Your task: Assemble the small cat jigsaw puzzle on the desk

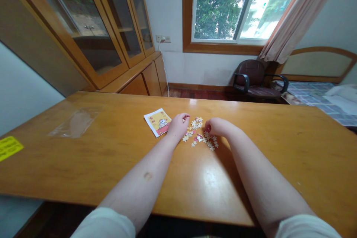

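Loose jigsaw puzzle pieces (197,123) lie in a small heap on the wooden table, most with pale backs up and a few showing pink or red. Just left of the heap is my left hand (178,126), its fingers curled together; whatever is between them is too small to make out. My right hand (219,126) reaches down at the heap's right side, fingertips pinched on a reddish puzzle piece (208,128). A picture card (157,121), yellow and red with a white animal, lies partly behind my left hand.
On the left of the table (117,163) lie a clear plastic bag (78,122) and a yellow label (10,148). A glass-door cabinet (111,26) stands at the back left. Beyond the far edge are an armchair (252,78) and a bed (312,95).
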Available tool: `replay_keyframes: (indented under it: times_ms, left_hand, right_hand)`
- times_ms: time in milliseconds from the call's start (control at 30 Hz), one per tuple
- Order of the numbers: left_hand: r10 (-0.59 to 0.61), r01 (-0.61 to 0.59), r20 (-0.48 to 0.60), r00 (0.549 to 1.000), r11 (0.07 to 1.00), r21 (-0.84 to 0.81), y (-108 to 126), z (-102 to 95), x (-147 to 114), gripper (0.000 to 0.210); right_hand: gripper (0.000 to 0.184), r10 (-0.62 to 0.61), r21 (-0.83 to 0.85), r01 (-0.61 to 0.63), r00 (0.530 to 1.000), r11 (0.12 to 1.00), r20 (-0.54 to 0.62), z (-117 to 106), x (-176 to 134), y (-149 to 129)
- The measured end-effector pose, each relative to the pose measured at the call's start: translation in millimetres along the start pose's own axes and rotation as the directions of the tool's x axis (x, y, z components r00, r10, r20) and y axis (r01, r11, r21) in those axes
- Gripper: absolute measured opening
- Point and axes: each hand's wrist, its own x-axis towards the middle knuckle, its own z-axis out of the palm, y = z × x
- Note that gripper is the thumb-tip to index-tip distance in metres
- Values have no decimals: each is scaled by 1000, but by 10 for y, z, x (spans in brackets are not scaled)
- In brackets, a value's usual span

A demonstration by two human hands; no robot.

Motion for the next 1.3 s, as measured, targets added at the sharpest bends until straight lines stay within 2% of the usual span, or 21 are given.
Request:
replay_keyframes:
  times_ms: [300, 433, 533, 667, 933, 1033, 1133, 1233, 1300]
  left_hand:
    - [3, -3, 1, 1000, 1000, -2, -7, 3, -1, 25]
    - [22, -21, -6, 1000, 1000, 8, -4, 3, 1, 25]
    - [25, -25, -5, 1000, 1000, 16, -17, 12, 5, 25]
    - [25, -25, -7, 1000, 1000, 11, -29, 17, 4, 25]
    - [7, -8, 14, 1000, 999, 44, -2, 2, -2, 25]
    - [0, -1, 19, 1000, 999, 50, 5, -1, -8, 25]
    - [-8, 6, 33, 999, 998, 65, 10, -2, -12, 25]
    - [-12, 7, 59, 998, 997, 78, 10, 3, -11, 26]
    - [-2, -4, 76, 997, 997, 80, 4, 10, -8, 27]
  right_hand:
    - [15, -5, 12, 5, 1000, 1000, 8, -29, -46, -48]
    - [25, -51, 100, 59, 995, 993, -82, -29, -20, -10]
    - [29, -21, 66, 30, 992, 997, -128, -20, 21, 32]
    - [26, -16, 2, 16, 997, 1000, -70, 14, 64, 65]
    - [16, 31, 16, -30, 999, 999, -18, -15, 1, -16]
    - [13, 24, 101, -17, 997, 995, -69, -7, 9, -20]
    - [16, 26, 169, 3, 985, 986, -169, 46, 59, -7]
    - [36, -9, 134, 53, 952, 990, -307, 141, 123, -10]
    - [49, -68, 82, 103, 934, 991, -352, 209, 160, -23]
